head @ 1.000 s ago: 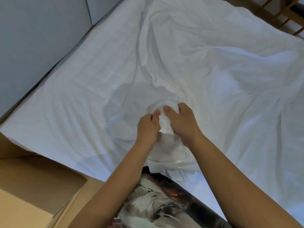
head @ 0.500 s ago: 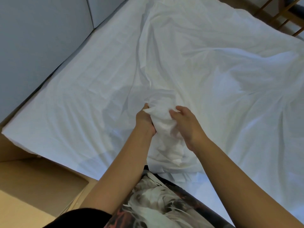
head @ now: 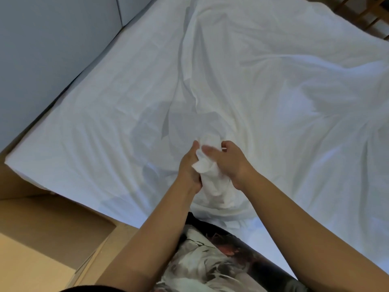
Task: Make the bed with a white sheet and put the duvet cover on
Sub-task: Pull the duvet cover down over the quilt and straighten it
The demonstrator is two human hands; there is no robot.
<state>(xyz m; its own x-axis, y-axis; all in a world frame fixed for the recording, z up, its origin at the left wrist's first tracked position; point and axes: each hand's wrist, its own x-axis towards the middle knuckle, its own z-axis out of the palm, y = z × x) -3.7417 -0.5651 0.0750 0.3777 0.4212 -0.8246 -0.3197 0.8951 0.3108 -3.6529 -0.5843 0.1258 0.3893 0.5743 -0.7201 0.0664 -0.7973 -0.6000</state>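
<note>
Grip check: the left hand (head: pixel 189 168) is clenched round a bunch of white cloth (head: pixel 208 175), fingers curled into it from the left. The right hand (head: pixel 230 163) grasps the same bunch from the right, fingers wrapped over its top; the fingertips are a little blurred. The bunch stands between the two palms, raised just above the bed, near its near edge and about mid-width.

Creases fan out from the bunch in all directions. To the left the white sheet (head: pixel 101 127) lies fairly flat over the mattress, and its near-left corner hangs over the mattress corner. An upper white layer (head: pixel 284 85) covers the right and far part of the bed — its loose edge runs from the far side down toward the bunch, with deep folds at the right. Cannot tell whether the gripped cloth is sheet or duvet cover.

Surroundings:
- grey wall panel (head: pixel 48 51) along the left side of the bed, one vertical seam
- light wooden surface (head: pixel 42 232) near left, below the mattress corner
- wooden slats (head: pixel 355 13) at the far right, partly hidden by cloth

Obstruction: both forearms and the person's dark patterned garment (head: pixel 210 264) cover the near edge of the bed — cloth there is not visible.
</note>
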